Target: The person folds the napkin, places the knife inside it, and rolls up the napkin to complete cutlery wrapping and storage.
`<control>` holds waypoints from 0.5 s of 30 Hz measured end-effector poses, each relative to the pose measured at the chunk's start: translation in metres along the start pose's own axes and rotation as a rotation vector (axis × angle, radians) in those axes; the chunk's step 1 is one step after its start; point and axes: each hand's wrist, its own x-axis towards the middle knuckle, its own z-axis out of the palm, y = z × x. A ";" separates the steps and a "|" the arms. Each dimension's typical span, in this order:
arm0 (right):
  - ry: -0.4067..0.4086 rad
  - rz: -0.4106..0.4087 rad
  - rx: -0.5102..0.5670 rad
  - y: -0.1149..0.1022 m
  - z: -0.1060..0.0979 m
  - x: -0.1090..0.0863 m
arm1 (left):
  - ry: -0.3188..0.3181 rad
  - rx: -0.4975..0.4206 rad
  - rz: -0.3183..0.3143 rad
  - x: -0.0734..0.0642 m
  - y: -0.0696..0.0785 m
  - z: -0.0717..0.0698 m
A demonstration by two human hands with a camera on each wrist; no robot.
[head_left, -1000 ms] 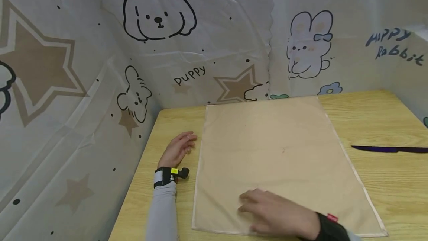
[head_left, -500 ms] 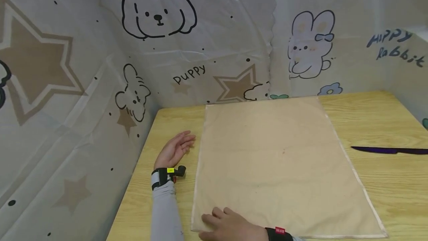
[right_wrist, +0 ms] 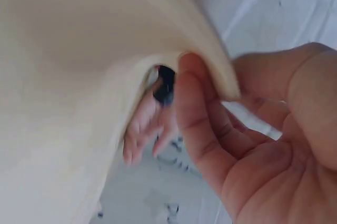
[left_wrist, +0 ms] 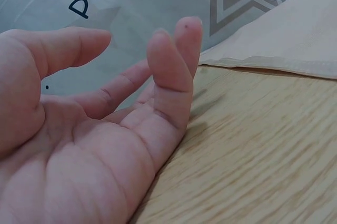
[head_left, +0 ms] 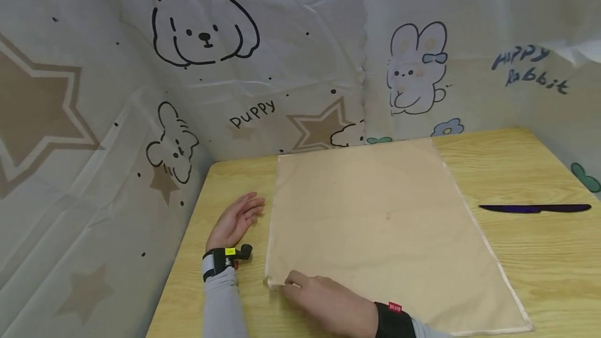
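A beige cloth (head_left: 366,213) with pale stitched edges lies spread on the wooden table. At its near left corner my right hand (head_left: 333,301) pinches the hem between thumb and fingers, and that corner is lifted. The right wrist view shows the cloth's edge (right_wrist: 218,71) caught between thumb and fingertips, with the fabric curving away. My left hand (head_left: 237,218) rests on its side on the table, left of the cloth and apart from it. Its palm faces inward and its fingers (left_wrist: 168,71) are loosely bent, holding nothing.
To the right of the cloth lies a dark purple knife (head_left: 535,208) on the wooden table (head_left: 540,260). A printed sheet (head_left: 263,25) with cartoon animals and stars hangs behind the table and along its left side.
My right hand has moved left across the cloth, taken hold of its near left corner and raised it. The left hand stays beside the cloth. The head view has shifted slightly.
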 end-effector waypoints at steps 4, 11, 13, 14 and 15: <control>0.086 0.060 0.072 0.019 -0.020 -0.003 | -0.011 0.002 0.008 0.000 -0.001 -0.001; 0.220 0.131 0.125 0.058 -0.060 -0.017 | -0.002 -0.009 0.002 0.000 -0.001 -0.001; 0.253 0.145 0.108 0.071 -0.070 -0.022 | 0.000 0.004 -0.001 0.000 -0.001 0.000; 0.269 0.155 0.099 0.077 -0.075 -0.025 | -0.004 0.010 0.001 0.000 -0.001 0.000; 0.289 0.164 0.089 0.083 -0.080 -0.028 | -0.007 0.016 0.004 0.001 -0.001 0.001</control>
